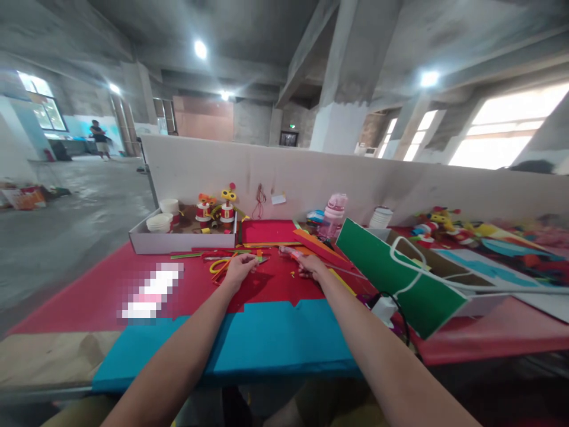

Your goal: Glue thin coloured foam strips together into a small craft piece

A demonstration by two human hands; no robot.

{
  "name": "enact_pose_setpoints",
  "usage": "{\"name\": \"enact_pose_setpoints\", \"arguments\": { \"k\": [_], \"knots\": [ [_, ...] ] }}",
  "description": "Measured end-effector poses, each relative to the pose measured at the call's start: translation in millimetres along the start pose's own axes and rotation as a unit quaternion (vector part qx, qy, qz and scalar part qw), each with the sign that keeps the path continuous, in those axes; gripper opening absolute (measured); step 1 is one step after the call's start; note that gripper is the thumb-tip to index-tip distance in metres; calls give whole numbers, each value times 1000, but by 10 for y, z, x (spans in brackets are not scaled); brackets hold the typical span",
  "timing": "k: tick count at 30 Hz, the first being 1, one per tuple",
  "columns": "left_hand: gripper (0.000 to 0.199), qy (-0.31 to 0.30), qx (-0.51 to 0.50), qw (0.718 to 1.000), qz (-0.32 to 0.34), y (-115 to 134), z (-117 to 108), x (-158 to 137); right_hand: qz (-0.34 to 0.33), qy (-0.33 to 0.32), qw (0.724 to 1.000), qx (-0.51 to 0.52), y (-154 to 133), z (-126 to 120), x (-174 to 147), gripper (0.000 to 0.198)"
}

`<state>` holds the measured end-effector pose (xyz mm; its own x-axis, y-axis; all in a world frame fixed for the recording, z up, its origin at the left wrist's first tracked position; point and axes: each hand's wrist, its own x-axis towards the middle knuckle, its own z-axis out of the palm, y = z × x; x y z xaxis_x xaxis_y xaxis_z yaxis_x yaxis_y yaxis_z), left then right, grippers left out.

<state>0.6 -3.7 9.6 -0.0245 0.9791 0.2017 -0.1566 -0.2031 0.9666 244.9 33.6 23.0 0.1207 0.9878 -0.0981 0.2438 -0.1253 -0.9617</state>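
My left hand [241, 269] is closed in a pinch, thumb against fingers, on a small orange and green paper piece [259, 256] above the red tabletop. Beside that hand, partly covered by it, lie yellow-handled scissors [217, 266] among orange strips. My right hand [310, 267] is wrapped round what looks like a pink glue gun [291, 254], its nozzle pointing left towards the paper piece. Tiny yellow scraps [292, 274] lie on the red surface between my hands. A blue cloth [284, 332] covers the table's near edge under my forearms.
A white box [182, 244] at the back left holds paper cups [160, 223] and bee-like figures [227, 207]. A pink bottle [334, 213] stands by the partition. On the right are a green board [395, 281], a white cable [409, 270] and more craft pieces [438, 225].
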Motion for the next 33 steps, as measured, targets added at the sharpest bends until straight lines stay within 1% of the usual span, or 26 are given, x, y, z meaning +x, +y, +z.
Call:
{"name": "enact_pose_setpoints", "arguments": {
  "k": [1,2,3,5,6,7,8,9,10,12,14,16,17,19,21,25,29,33],
  "knots": [
    [31,1,-4,1000,-1,3,-1,2,28,1,998,53,-8,-13,-38,22],
    [31,0,-10,1000,-1,6,-1,4,33,8,995,98,-18,-27,-82,18],
    [31,-1,-18,1000,-1,7,-1,6,20,9,990,139,-31,-39,-130,14],
    [31,-2,-33,999,1,7,1,5,15,-24,977,210,-75,-54,-223,11],
    [31,-1,-41,999,2,7,2,2,29,-52,969,241,-106,-52,-265,13],
    [31,-1,-48,999,1,7,1,-2,50,-79,960,263,-141,-42,-303,17],
    [32,1,-55,998,-2,7,0,-6,53,-96,952,285,-181,-25,-336,19],
    [32,4,-64,998,-9,9,-2,-11,56,-108,948,294,-220,-1,-366,20],
    [33,9,-73,997,-21,12,-6,-14,53,-104,949,292,-258,29,-394,19],
    [32,27,-95,994,-52,24,-16,-17,17,-100,963,248,-317,101,-449,17],
    [29,46,-123,988,-77,41,-30,-12,-65,-104,975,183,-346,172,-506,26],
    [26,49,-153,983,-87,57,-45,-4,-152,-108,974,125,-349,231,-569,38],
    [25,45,-164,981,-91,63,-51,1,-185,-108,972,101,-345,253,-602,42],
    [23,38,-180,978,-94,69,-59,7,-223,-106,967,56,-330,285,-667,46],
    [21,40,-186,977,-94,68,-61,10,-242,-97,965,9,-315,301,-726,46],
    [19,38,-191,977,-89,62,-58,7,-251,-79,963,-64,-295,312,-813,46],
    [19,35,-185,978,-90,65,-56,2,-272,-79,954,-94,-271,318,-863,48],
    [18,25,-172,981,-89,68,-56,4,-293,-62,949,-100,-234,334,-870,47]
  ]
}}
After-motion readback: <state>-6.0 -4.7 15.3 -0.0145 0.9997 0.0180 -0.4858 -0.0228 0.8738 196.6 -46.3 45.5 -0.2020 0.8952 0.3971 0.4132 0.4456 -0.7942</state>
